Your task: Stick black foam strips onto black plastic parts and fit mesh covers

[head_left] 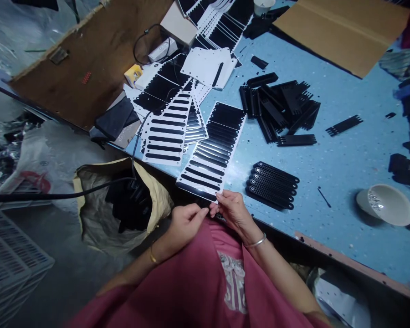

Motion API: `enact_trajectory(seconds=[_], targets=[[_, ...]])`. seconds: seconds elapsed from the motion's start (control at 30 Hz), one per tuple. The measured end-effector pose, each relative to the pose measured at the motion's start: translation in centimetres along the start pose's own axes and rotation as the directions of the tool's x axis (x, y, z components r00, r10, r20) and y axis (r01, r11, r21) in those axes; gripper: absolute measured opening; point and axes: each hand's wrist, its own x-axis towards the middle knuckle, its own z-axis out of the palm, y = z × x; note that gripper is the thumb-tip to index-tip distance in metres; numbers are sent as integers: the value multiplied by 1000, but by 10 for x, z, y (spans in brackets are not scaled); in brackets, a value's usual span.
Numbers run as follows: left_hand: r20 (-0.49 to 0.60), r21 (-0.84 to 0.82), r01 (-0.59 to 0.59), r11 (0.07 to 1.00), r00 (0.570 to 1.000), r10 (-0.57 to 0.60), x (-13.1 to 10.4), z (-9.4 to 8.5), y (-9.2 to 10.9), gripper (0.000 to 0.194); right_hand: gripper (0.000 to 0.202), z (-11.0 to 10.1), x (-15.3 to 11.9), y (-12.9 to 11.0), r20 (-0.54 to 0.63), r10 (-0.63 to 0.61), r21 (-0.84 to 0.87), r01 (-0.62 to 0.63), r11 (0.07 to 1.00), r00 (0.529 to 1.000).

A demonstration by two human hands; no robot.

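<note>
Hands meet at the near edge of the blue table, just over the pink shirt. The left hand and the right hand come together fingertip to fingertip, both pinched on something small and dark between them; what it is cannot be made out. The right hand's fingers also touch the near end of a white sheet that overhangs the table edge.

That sheet is thin, flat and glossy, carrying a column of black, round-ended strips. Its long axis runs from the hands away and slightly to the right, toward the far side of the table. More such sheets lie fanned and overlapping to its left, close against the table's left edge.

Just right of the hands, a neat row of black perforated bars lies side by side, slanting across the speckled surface. Farther back sits a loose heap of black comb-like pieces, with one single piece apart to the right. A white bowl rests tilted near the right edge.

Bare table lies between the bars and the bowl, the widest free patch. Below the table's left edge stands an open paper sack holding dark scraps, with a black cable running across it.
</note>
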Motion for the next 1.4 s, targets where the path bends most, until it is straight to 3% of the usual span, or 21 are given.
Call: enact_trajectory(seconds=[0.03, 0.1, 0.17, 0.23, 0.33, 0.47, 0.6, 0.77, 1.13, 1.4], targets=[[-77, 157, -185, 970, 977, 199, -2, -5, 6, 28, 32, 0, 0, 1, -1, -2, -9, 2, 1000, 1000], [-97, 391, -445, 805, 850, 517, -1, -9, 11, 13, 31, 0, 0, 1, 2, -17, -18, 17, 1000, 1000], [5, 489, -576, 655, 753, 658, 5, -7, 8, 25, 29, 1, 0, 0, 13, -33, -5, 33, 999, 999], [95, 514, -619, 593, 729, 678, 11, 0, 0, 31, 26, 2, 0, -1, 22, -36, 23, 36, 999, 999], [109, 511, -605, 610, 750, 653, 18, 8, -10, 31, 25, 4, 3, -4, 28, -26, 57, 24, 998, 999], [34, 455, -533, 713, 811, 585, 22, 8, -8, 25, 24, 9, 8, -5, 43, -28, 78, 25, 997, 999], [-52, 325, -478, 816, 853, 520, 30, 6, -3, 20, 22, 12, 13, -5, 40, -50, 93, 46, 995, 998], [-79, 179, -441, 880, 885, 459, 41, 3, -4, 19, 24, 15, 20, -11, 50, -55, 58, 52, 997, 997], [96, 327, -515, 793, 852, 514, 57, -18, 12, 14, 36, 28, 30, -18, 94, -116, -64, 122, 990, 989], [154, 510, -502, 698, 852, 500, 53, -20, 8, 19, 34, 29, 34, -14, 100, -82, -69, 89, 994, 992]])
